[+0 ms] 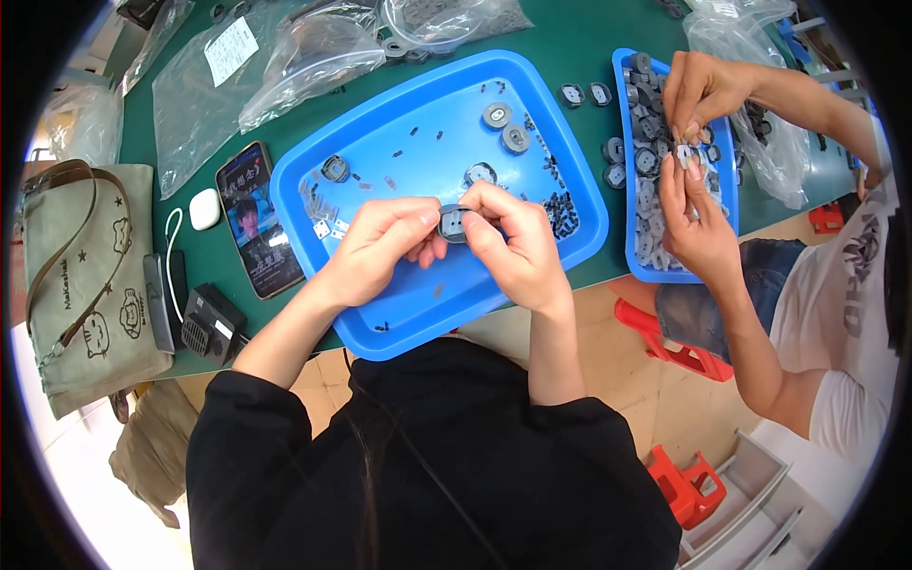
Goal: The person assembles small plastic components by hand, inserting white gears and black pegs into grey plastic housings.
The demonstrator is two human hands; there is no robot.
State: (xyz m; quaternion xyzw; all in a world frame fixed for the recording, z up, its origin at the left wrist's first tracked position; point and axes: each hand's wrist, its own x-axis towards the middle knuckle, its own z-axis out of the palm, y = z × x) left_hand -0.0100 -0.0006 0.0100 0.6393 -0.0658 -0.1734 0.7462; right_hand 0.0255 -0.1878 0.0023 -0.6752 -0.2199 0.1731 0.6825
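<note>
Together, left hand (380,242) and right hand (522,249) pinch a grey disc (453,225) that a slack grip could drop into the blue tray (437,157).

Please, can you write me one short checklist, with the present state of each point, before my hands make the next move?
1. Both hands on the round dark part: ok, left hand and right hand grip it from opposite sides.
2. Part held above the blue tray: ok.
3. Small black pieces all in one group: not ok, many are clustered at the right, others scattered.
4. Phone outside the tray: ok, beside its left rim.
5. Co-worker's hands apart from yours: ok.
6. Underside of the part: cannot tell, hidden.
</note>
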